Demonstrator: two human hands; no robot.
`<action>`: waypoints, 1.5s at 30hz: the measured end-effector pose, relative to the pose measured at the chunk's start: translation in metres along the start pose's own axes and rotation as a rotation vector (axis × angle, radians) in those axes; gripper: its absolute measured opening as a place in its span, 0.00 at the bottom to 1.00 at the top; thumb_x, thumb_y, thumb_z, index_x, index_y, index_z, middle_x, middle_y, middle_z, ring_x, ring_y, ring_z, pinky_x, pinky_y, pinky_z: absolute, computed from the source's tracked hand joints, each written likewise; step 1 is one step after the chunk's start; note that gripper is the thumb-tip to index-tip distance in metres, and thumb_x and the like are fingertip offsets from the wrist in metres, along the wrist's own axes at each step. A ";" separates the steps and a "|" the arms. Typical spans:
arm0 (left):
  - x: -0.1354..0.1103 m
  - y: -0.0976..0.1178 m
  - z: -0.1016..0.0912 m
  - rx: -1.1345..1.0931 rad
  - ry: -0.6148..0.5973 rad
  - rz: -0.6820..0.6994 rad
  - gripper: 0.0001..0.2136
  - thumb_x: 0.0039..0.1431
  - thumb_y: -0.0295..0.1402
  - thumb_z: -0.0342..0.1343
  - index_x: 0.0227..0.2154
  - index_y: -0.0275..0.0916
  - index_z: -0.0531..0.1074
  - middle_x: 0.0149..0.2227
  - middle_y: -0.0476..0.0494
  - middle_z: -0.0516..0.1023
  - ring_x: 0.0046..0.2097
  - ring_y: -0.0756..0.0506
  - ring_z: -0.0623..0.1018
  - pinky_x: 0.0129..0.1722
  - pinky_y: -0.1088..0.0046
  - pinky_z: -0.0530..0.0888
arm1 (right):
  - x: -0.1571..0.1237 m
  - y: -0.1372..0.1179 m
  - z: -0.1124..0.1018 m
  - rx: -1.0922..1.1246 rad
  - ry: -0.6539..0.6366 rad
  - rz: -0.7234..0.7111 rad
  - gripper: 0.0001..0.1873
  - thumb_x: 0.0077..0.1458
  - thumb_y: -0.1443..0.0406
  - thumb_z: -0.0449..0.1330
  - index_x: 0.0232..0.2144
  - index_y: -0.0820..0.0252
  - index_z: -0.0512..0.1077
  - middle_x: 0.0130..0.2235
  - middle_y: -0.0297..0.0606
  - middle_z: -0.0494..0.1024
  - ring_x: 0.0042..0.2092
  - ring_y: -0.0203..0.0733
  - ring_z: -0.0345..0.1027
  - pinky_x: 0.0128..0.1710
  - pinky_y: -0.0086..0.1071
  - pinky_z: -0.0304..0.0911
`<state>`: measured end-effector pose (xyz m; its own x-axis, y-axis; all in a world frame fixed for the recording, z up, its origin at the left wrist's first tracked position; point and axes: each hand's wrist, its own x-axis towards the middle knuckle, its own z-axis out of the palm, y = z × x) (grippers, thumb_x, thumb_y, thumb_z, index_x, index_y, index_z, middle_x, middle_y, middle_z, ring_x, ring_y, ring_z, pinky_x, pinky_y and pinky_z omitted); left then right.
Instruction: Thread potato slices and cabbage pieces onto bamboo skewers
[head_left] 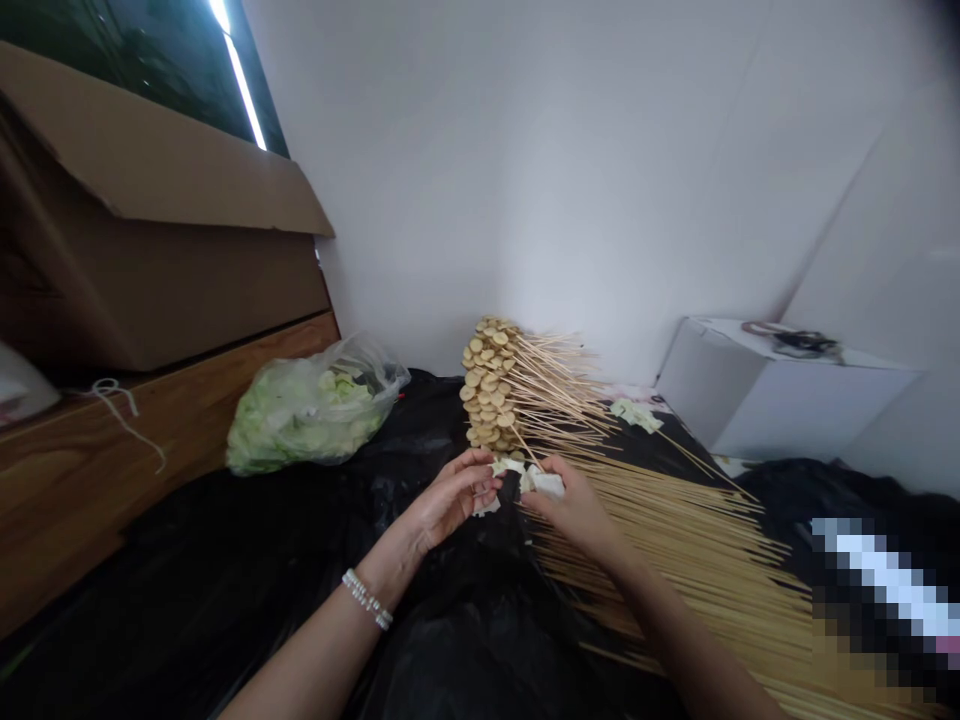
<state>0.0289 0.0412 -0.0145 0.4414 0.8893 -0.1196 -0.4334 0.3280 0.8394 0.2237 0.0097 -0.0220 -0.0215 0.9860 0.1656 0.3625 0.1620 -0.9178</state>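
Observation:
My left hand [454, 497], with a beaded bracelet at the wrist, has its fingers curled around pale cabbage leaf pieces [510, 465]. Close by on the right, my right hand [577, 505] grips a folded whitish cabbage piece [547, 485] between thumb and fingers. A thin stick [525, 440] slants up beside that piece; whether it is in my fingers I cannot tell. Behind both hands rises a stack of skewers with round pale yellow slices [489, 385]. Many bare bamboo skewers [660, 530] lie side by side beneath and right of my right forearm.
A clear plastic bag of cut cabbage [300, 410] rests at the left on black plastic sheeting [315, 540]. One skewer of cabbage [636, 413] lies behind the sticks. A cardboard box [172, 270] stands at the left, and a white box [780, 390] sits by the wall at the right.

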 end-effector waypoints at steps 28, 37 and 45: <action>-0.002 0.002 -0.001 0.925 0.239 0.621 0.05 0.51 0.34 0.60 0.23 0.41 0.77 0.29 0.45 0.74 0.36 0.45 0.72 0.40 0.74 0.66 | 0.000 0.000 -0.004 0.151 -0.131 0.072 0.15 0.43 0.56 0.62 0.32 0.59 0.70 0.24 0.29 0.70 0.25 0.34 0.61 0.24 0.27 0.55; 0.007 -0.012 0.000 0.714 0.179 0.460 0.07 0.45 0.35 0.65 0.26 0.38 0.75 0.26 0.47 0.75 0.28 0.49 0.71 0.29 0.76 0.66 | 0.000 -0.004 -0.005 0.314 -0.151 0.076 0.17 0.42 0.59 0.62 0.36 0.61 0.72 0.28 0.32 0.73 0.28 0.34 0.62 0.27 0.27 0.57; -0.005 0.003 0.008 0.838 0.035 0.513 0.08 0.48 0.25 0.58 0.31 0.41 0.80 0.35 0.44 0.79 0.40 0.43 0.75 0.44 0.70 0.69 | -0.002 -0.013 -0.010 0.380 -0.114 0.179 0.24 0.41 0.60 0.57 0.44 0.58 0.67 0.28 0.30 0.72 0.19 0.29 0.53 0.16 0.24 0.46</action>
<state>0.0318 0.0354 -0.0067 0.3260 0.8741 0.3601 0.1380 -0.4208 0.8966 0.2285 0.0057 -0.0069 -0.1000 0.9946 -0.0293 0.0012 -0.0294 -0.9996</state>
